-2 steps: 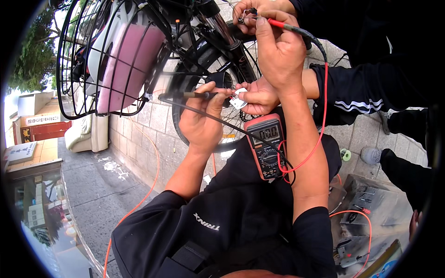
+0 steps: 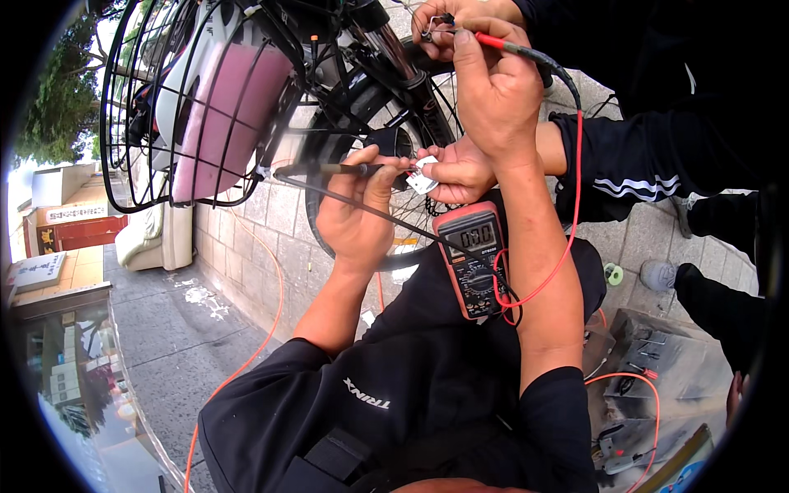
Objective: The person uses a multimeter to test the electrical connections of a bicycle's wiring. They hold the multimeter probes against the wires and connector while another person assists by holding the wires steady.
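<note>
Head view: multimeter (image 2: 475, 259) rests on lap w/ display up, readable, just below both hands. Left hand (image 2: 355, 215) fingers pinch black probe (image 2: 329, 169) onto small white part (image 2: 423, 179); right hand (image 2: 493, 90) beyond pinches red probe (image 2: 505, 45) at a co-worker's hand (image 2: 440, 25).

1. Grey rectangular display screen (image 2: 476, 237): set in the upper face of the red-cased handheld multimeter (image 2: 472, 261), centre of the scene, resting on the person's lap; dark digits on a pale ground.
2. Red horizontal signboard with a white lettered band (image 2: 76, 223): far left, on a building front.
3. Pale flat rectangular sign panel with dark characters (image 2: 39, 270): far left, just below the red signboard.
</note>
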A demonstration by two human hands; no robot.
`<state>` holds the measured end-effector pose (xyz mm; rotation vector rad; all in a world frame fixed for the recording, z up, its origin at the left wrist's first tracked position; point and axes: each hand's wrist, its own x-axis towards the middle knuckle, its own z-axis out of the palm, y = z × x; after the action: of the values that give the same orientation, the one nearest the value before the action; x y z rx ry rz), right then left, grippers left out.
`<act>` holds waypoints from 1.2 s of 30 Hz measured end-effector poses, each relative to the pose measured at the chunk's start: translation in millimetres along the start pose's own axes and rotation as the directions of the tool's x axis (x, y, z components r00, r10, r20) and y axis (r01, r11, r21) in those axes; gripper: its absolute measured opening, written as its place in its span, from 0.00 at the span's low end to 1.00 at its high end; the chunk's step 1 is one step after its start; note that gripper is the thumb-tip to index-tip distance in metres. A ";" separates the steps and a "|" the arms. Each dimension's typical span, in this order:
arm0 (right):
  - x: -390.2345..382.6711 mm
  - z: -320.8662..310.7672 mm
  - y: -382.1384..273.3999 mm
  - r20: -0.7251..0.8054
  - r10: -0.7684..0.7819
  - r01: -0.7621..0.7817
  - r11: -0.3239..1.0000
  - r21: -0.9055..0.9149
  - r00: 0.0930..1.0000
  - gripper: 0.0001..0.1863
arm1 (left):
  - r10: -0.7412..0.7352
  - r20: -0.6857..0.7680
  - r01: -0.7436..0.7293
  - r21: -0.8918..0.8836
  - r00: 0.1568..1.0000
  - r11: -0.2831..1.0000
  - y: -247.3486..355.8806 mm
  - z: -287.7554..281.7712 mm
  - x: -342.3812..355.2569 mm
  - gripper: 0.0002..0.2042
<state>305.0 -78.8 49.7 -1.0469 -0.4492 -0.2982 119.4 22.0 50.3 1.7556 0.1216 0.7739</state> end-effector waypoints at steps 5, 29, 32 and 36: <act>-0.6 0.5 1.5 0.003 0.006 -0.006 0.999 0.051 1.000 0.05 | -0.009 -0.012 0.009 -0.002 1.000 1.000 1.8 -0.3 -0.8 0.16; 0.6 1.7 -1.7 0.010 -0.018 0.018 0.998 0.057 1.000 0.05 | 0.031 -0.014 -0.031 -0.022 0.999 0.999 -0.5 1.9 -4.4 0.14; -0.2 -1.0 -2.3 0.011 -0.024 0.024 0.999 -0.026 1.000 0.05 | 0.031 -0.016 -0.032 -0.016 0.999 0.999 -2.1 1.0 -5.3 0.16; -1.2 -1.3 -2.9 0.004 -0.006 0.006 0.999 -0.050 1.000 0.04 | 0.038 -0.021 -0.038 -0.014 0.999 0.999 -3.2 -0.5 -4.6 0.16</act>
<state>302.9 -81.3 50.7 -1.0951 -0.4505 -0.3140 116.5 21.4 45.5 1.7409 0.0969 0.8187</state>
